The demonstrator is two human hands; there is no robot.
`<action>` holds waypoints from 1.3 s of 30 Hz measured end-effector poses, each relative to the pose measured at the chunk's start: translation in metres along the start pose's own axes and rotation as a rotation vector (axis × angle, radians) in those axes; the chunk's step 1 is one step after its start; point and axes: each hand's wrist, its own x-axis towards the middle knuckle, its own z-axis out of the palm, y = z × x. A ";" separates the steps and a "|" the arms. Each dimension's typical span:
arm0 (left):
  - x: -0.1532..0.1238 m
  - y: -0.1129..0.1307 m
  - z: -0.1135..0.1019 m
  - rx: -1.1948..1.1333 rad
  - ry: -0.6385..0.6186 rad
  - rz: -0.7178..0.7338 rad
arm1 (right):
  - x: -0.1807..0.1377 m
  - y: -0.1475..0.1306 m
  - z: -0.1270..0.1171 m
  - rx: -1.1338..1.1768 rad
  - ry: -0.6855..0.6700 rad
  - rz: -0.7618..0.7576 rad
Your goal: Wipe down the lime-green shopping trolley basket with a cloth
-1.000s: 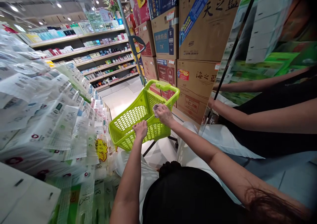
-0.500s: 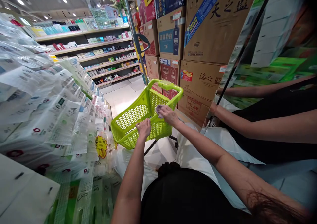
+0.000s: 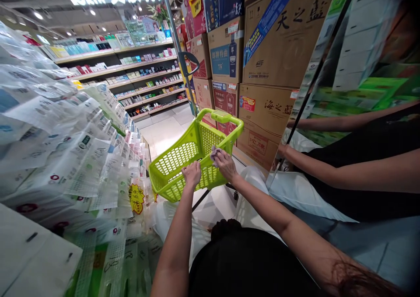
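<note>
A lime-green plastic shopping basket cart (image 3: 173, 191) with perforated walls stands tilted in front of me on dark legs. My left hand (image 3: 191, 173) is closed over the near rim of the basket, fingers curled inward. My right hand (image 3: 225, 163) presses a crumpled greyish-purple cloth (image 3: 215, 154) against the same rim, farther to the right, near the handle end (image 3: 226, 118). The fingers of the right hand are wrapped round the cloth, which hides part of the rim.
Plastic-wrapped packs (image 3: 85, 157) are piled close on the left. Stacked cardboard cartons (image 3: 265, 113) rise behind the basket at right, beside a mirror (image 3: 354, 82) reflecting an arm. A metal pole (image 3: 177, 39) stands behind the cart; product shelves (image 3: 147, 78) line the back.
The right hand and cloth have slid a little down along the basket rim, toward me. The left hand keeps its grip. The view has tilted slightly upward.
</note>
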 end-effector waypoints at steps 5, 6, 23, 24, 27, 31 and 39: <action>0.001 0.003 0.001 0.011 0.003 -0.013 | 0.002 0.009 -0.013 -0.057 0.019 0.242; 0.002 0.004 0.002 0.014 0.005 -0.016 | 0.000 0.006 -0.011 -0.059 0.008 0.242; 0.000 0.005 0.003 -0.014 0.014 -0.018 | 0.002 -0.008 -0.022 0.003 0.019 0.099; -0.001 0.005 0.003 -0.017 0.016 -0.015 | 0.005 -0.006 -0.026 -0.002 0.054 0.145; -0.003 0.004 0.004 -0.028 0.028 -0.002 | 0.018 0.000 -0.034 -0.015 0.116 0.285; -0.007 0.005 0.004 -0.015 0.031 -0.001 | 0.029 -0.002 -0.030 0.005 -0.001 0.179; -0.018 -0.006 -0.006 -0.082 -0.082 0.033 | 0.026 -0.013 -0.025 -0.034 0.015 0.218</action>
